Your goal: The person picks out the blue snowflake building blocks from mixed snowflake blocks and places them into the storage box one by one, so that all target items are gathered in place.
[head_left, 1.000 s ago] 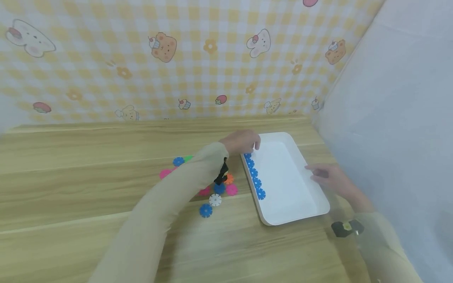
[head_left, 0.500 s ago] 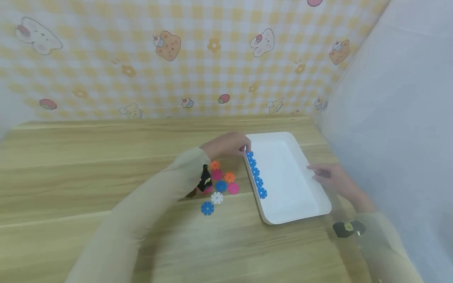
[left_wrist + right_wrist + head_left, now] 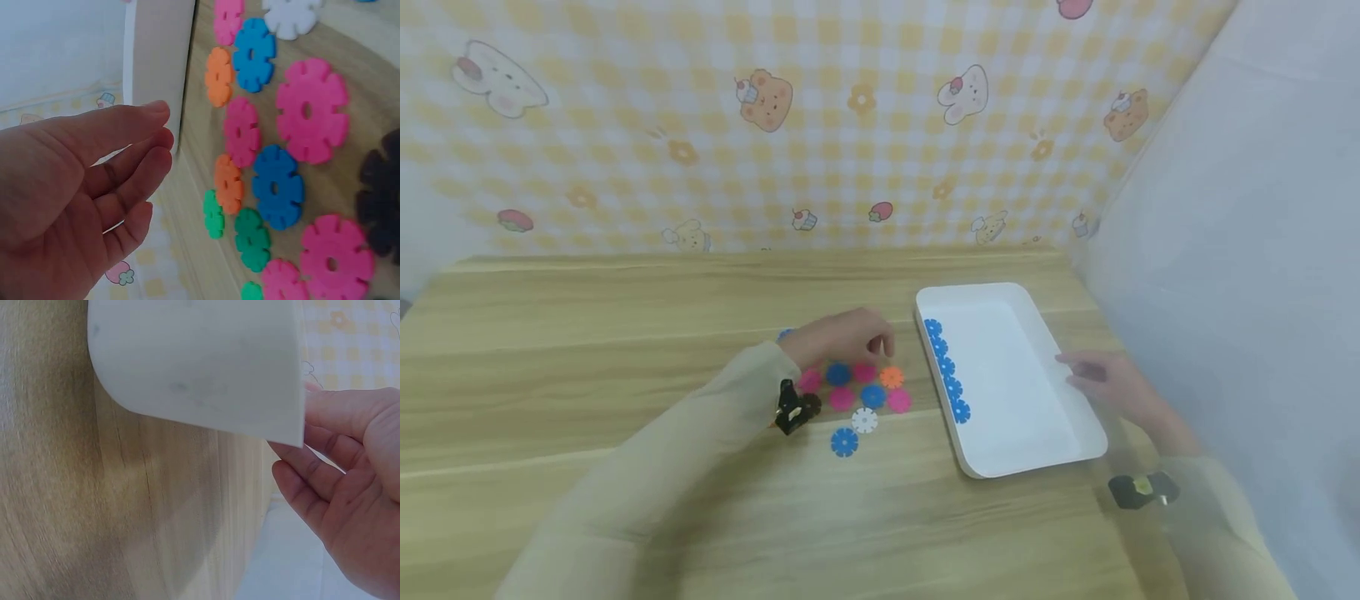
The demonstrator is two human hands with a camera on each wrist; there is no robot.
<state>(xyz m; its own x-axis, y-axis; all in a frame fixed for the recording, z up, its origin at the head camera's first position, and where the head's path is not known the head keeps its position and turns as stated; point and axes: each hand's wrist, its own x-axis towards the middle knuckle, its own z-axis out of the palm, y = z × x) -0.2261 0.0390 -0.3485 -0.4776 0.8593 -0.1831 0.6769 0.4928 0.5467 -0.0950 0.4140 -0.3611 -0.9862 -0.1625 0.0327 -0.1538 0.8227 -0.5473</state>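
Note:
My left hand (image 3: pixel 848 335) hovers over loose snowflake discs on the table, left of the white tray (image 3: pixel 1015 379). In the left wrist view, its loosely bent fingers (image 3: pixel 134 181) hold nothing. Beneath and beside it lie pink discs (image 3: pixel 312 111), blue discs (image 3: pixel 277 187), orange discs (image 3: pixel 219 76) and green ones (image 3: pixel 252 239). A column of several blue discs (image 3: pixel 947 367) lines the tray's left inner side. My right hand (image 3: pixel 1108 383) pinches the tray's right rim between thumb and fingers; the right wrist view shows the tray wall (image 3: pixel 200 369) between them.
A white disc (image 3: pixel 864 420) and a blue disc (image 3: pixel 844 442) lie nearest the front of the pile. A black disc (image 3: pixel 381 197) sits by the left wrist. Checked cloth (image 3: pixel 835 150) hangs behind the wooden table (image 3: pixel 850 533), and a white sheet (image 3: pixel 1240 250) on the right.
My left hand has drawn back leftward from the tray's far left corner to above the loose discs. The blue column stays in the tray, and my right hand keeps its hold on the rim.

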